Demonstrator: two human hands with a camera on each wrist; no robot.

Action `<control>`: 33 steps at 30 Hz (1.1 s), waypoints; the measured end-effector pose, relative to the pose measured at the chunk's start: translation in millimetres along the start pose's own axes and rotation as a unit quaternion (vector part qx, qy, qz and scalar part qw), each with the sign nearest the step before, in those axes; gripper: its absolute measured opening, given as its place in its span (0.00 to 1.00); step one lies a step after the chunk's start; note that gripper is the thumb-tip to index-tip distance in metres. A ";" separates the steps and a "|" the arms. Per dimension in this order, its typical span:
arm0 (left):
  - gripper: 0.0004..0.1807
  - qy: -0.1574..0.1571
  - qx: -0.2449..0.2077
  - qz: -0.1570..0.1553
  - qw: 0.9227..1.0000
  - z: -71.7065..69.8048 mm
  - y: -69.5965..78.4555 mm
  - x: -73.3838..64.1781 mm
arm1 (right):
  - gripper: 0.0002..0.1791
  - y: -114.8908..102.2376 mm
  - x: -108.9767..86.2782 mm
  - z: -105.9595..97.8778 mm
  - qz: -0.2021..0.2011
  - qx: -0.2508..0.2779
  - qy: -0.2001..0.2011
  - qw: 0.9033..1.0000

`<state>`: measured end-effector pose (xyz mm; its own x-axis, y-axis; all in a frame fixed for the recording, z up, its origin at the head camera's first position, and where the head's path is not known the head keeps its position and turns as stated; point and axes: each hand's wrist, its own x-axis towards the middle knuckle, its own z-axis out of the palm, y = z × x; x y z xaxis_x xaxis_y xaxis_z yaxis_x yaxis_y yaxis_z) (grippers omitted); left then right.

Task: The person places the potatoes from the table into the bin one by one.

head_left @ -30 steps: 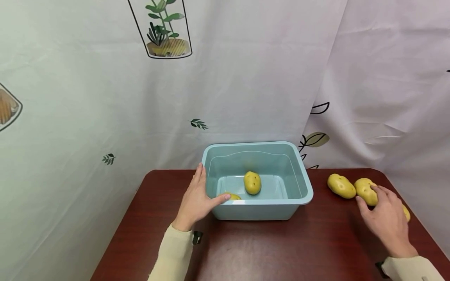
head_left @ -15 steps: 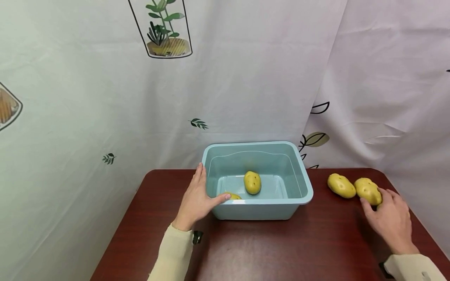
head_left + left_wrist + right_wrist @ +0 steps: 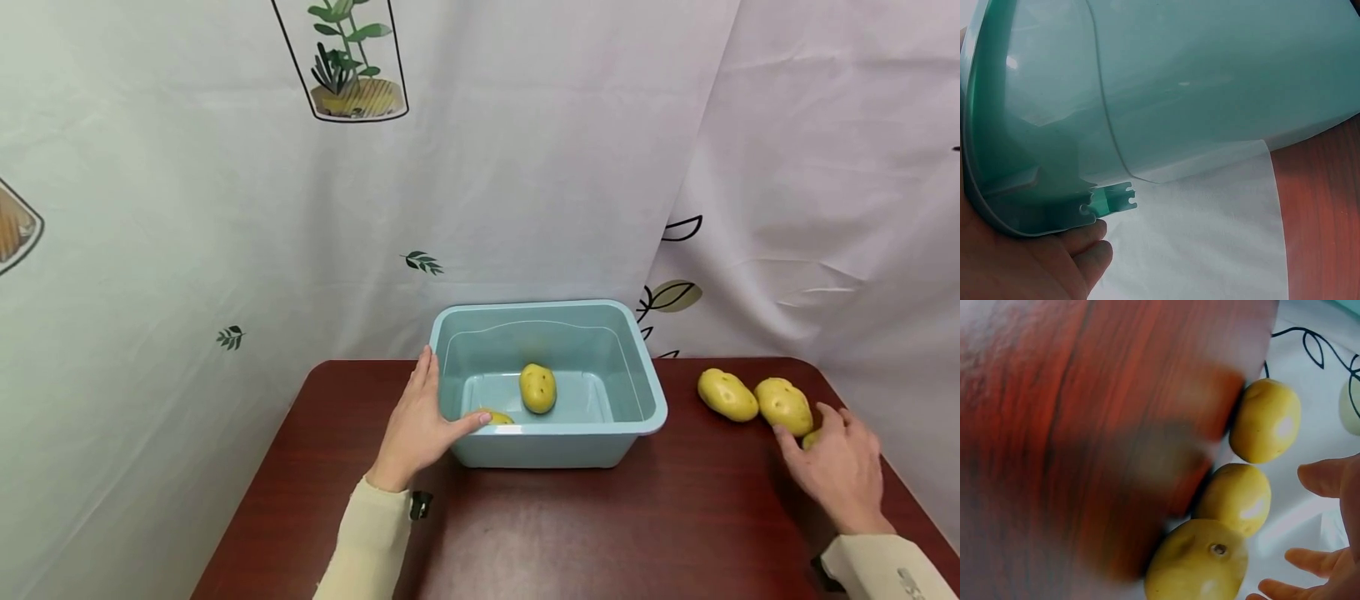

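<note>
My left hand (image 3: 420, 425) rests on the near left corner of a light blue plastic basin (image 3: 558, 430), thumb over the front rim and straight fingers along the left side. In the left wrist view, fingertips (image 3: 1094, 250) lie below the basin rim. Inside the basin sits one yellow potato (image 3: 537, 388); a second potato (image 3: 498, 418) is partly hidden by the front wall. At right, my right hand (image 3: 840, 467) hovers with spread fingers over a mostly covered potato (image 3: 811, 439). Beside it lie a middle potato (image 3: 783, 407) and a far potato (image 3: 727, 395).
The dark red wooden table (image 3: 585, 533) carries the basin near its back edge. A white curtain (image 3: 525, 208) with plant prints hangs right behind it and along both sides. The potatoes outside the basin line up close to the table's right edge.
My right hand has shifted right and slightly toward me, off the middle potato and over the nearest one. The left hand and basin have stayed in place.
</note>
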<state>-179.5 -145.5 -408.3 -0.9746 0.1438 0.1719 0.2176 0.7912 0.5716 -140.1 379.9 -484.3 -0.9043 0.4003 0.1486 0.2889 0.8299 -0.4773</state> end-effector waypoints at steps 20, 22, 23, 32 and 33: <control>0.68 -0.001 -0.007 -0.004 1.000 0.0 -0.1 0.2 | 0.49 26.8 10.3 3.4 0.058 -0.022 -0.048 0.997; 0.68 0.000 -0.006 -0.003 1.000 0.1 0.1 0.2 | 0.50 27.1 10.4 3.9 0.075 -0.025 -0.053 0.995; 0.68 0.000 -0.006 -0.002 1.000 0.1 0.2 0.1 | 0.50 27.1 10.3 4.1 0.083 -0.025 -0.056 0.995; 0.68 0.006 -0.004 0.004 1.000 0.4 -0.1 0.2 | 0.49 30.1 9.9 4.9 0.109 -0.023 -0.070 0.991; 0.68 0.005 -0.004 0.003 1.000 0.6 -0.2 0.3 | 0.48 30.8 10.1 5.2 0.111 -0.024 -0.071 0.991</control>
<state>-179.8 -145.2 -408.8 -0.9724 0.1428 0.1846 0.2248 0.7859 0.5760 -142.0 407.5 -502.0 -0.8508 0.5194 -0.0797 0.4972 0.7467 -0.4418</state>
